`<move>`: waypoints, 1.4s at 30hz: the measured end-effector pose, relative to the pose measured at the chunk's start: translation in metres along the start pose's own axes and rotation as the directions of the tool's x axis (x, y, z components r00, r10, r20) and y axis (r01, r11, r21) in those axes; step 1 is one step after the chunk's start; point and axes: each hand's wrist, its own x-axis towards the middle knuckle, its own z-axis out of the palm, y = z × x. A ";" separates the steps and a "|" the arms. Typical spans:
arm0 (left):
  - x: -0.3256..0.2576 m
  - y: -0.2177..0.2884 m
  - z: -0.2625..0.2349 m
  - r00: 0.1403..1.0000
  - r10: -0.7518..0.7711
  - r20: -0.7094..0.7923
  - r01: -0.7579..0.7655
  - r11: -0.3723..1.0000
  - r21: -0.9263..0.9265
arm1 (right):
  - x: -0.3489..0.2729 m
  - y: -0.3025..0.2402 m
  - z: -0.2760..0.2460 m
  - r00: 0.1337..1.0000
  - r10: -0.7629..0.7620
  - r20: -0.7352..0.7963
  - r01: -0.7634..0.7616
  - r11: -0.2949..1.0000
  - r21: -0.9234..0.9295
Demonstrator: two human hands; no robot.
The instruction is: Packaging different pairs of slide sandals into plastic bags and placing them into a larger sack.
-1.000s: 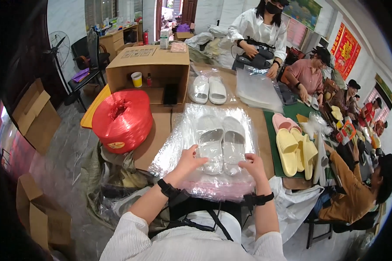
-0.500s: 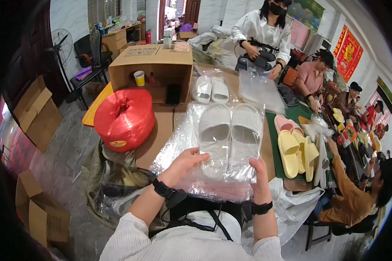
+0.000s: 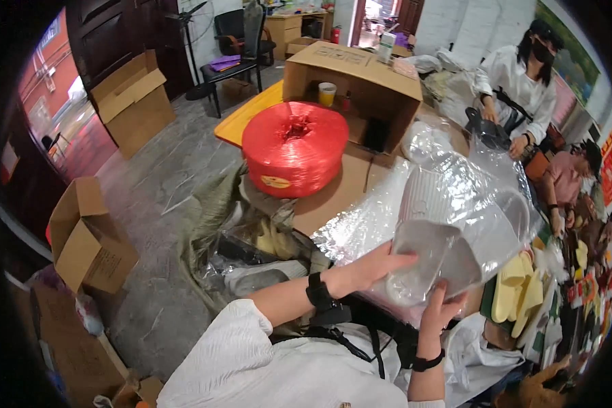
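two hands are holding a clear bag (image 3: 455, 204) of white slippers (image 3: 428, 251) over the table edge; left hand (image 3: 377, 262) is pressing its near end flat, right hand (image 3: 442, 309) is cupping underneath, long axis pointing away.

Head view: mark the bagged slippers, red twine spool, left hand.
bagged slippers (image 3: 449, 238), head view, on a grey sole
red twine spool (image 3: 294, 146), head view, on its side
left hand (image 3: 377, 264), head view, on its back

Cardboard-covered table (image 3: 333, 197) with red twine spool (image 3: 294, 147)
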 end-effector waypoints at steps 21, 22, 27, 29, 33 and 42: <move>-0.264 0.173 -0.143 0.897 -0.040 -0.441 0.430 0.317 0.846 | -0.072 0.021 0.127 -0.031 -0.080 0.996 0.543 0.836 0.084; -0.243 0.168 -0.143 0.861 -0.126 -0.493 0.508 0.272 0.817 | -0.073 0.035 0.128 -0.113 0.051 0.992 0.601 0.799 0.027; -0.213 0.142 -0.200 0.685 -0.553 -0.474 0.713 0.379 0.590 | -0.050 -0.008 0.109 0.105 -0.154 0.983 0.422 0.901 0.096; -0.191 0.129 -0.206 0.525 -0.511 -0.681 0.830 0.131 0.542 | -0.047 -0.010 0.102 0.191 -0.174 0.966 0.369 0.925 0.094; -0.149 0.113 -0.212 0.647 -0.219 -0.731 0.757 0.067 0.650 | -0.049 -0.011 0.100 0.188 -0.257 0.948 0.319 0.929 0.189; -0.137 0.013 -0.338 0.648 0.241 -0.723 0.673 0.266 0.691 | -0.053 -0.009 0.104 0.161 -0.256 0.953 0.318 0.928 0.196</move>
